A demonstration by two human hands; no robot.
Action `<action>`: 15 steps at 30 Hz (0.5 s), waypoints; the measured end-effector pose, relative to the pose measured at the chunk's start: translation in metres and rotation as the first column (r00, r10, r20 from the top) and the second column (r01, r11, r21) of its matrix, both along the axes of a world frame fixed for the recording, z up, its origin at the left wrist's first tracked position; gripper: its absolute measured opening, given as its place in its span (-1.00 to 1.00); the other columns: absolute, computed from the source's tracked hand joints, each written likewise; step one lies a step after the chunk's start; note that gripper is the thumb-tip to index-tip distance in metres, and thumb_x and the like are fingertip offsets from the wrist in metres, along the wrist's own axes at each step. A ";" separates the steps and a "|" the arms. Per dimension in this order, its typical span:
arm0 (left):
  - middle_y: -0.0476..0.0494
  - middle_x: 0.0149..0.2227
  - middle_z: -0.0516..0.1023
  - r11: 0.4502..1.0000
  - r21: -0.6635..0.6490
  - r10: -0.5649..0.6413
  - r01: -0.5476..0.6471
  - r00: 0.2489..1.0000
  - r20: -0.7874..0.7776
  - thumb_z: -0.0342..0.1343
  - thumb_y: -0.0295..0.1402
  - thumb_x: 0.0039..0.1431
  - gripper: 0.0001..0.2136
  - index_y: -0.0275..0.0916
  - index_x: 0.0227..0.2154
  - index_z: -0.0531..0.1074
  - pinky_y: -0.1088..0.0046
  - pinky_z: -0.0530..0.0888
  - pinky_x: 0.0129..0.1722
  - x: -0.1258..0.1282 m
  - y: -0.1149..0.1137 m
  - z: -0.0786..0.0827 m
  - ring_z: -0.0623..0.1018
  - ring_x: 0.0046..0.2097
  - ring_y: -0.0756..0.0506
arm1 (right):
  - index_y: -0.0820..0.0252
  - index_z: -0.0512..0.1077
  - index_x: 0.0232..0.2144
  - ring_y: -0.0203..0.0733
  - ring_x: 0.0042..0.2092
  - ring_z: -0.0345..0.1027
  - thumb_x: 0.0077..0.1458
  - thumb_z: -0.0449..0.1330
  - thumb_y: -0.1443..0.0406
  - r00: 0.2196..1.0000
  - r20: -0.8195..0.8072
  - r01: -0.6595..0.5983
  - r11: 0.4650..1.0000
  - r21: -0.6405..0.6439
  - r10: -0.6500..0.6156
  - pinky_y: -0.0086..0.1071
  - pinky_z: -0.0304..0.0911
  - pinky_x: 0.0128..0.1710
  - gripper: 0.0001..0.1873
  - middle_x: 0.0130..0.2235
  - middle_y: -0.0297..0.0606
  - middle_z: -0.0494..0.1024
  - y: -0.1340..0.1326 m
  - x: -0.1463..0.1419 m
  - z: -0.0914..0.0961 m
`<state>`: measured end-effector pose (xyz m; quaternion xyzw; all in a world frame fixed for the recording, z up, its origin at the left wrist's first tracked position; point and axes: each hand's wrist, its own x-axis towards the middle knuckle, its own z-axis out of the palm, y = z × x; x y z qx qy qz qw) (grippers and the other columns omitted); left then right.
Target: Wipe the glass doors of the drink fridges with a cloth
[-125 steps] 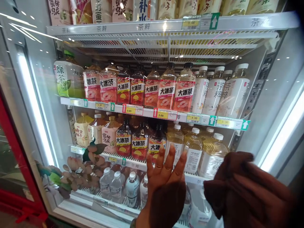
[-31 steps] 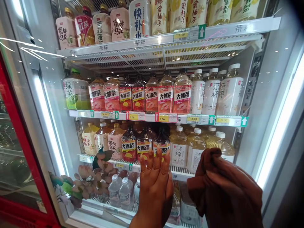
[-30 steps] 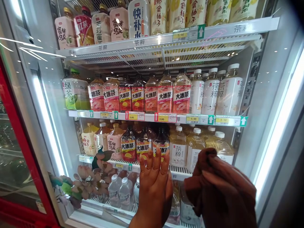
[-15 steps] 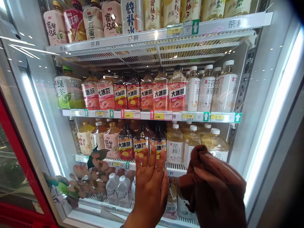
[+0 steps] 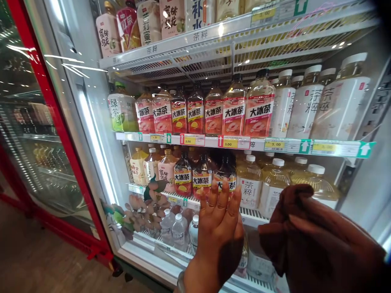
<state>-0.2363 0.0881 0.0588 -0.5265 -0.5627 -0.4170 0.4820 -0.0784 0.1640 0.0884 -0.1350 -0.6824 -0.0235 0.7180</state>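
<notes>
Before the drinks cooler, the right hand has its grip clamped on a brown cloth, beside the spread left hand; wiping looks unfinished, though how much is done or left cannot be told.

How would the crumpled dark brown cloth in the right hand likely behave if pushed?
The crumpled dark brown cloth is probably floppy: loose folds bunch at the right hand. Likely light too, gathered in one hand.

Cloth: dark brown. White second shelf, left edge — green-capped bottle, white and green; right edge — white-capped bottle, white-labelled. Door frame: red.
</notes>
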 end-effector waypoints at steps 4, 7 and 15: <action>-0.20 0.49 0.04 0.999 -0.047 0.025 -0.024 1.000 0.013 -0.01 -0.57 0.32 -0.30 -0.21 0.48 -0.02 0.02 -0.07 0.53 -0.007 -0.001 -0.004 -0.05 0.54 -0.22 | 0.14 0.62 -0.24 0.00 0.06 0.54 0.15 0.39 0.35 0.998 -0.039 -0.052 0.993 0.108 0.056 -0.06 0.42 0.10 -0.91 -0.02 -0.18 0.65 -0.016 -0.037 -0.016; -0.20 0.50 0.03 0.997 -0.039 0.060 -0.060 0.998 -0.006 -0.09 -0.54 0.39 -0.35 -0.21 0.49 -0.06 0.04 -0.13 0.53 -0.013 -0.003 -0.006 -0.07 0.54 -0.20 | 0.15 0.64 -0.23 -0.04 0.07 0.50 0.14 0.38 0.37 0.998 0.016 -0.068 0.971 0.231 0.066 -0.11 0.40 0.16 -0.88 -0.02 -0.19 0.63 -0.021 -0.059 -0.032; -0.14 0.54 -0.14 0.992 -0.092 0.089 -0.081 0.992 0.085 -0.10 -0.53 0.36 -0.32 -0.19 0.50 -0.09 0.01 -0.17 0.53 -0.022 -0.021 0.006 -0.11 0.55 -0.22 | 0.11 0.60 -0.02 0.15 0.44 0.10 0.16 0.35 0.27 0.968 0.250 -0.042 0.954 0.296 -0.035 0.12 -0.08 0.51 -0.69 0.18 -0.15 0.52 -0.009 -0.049 -0.046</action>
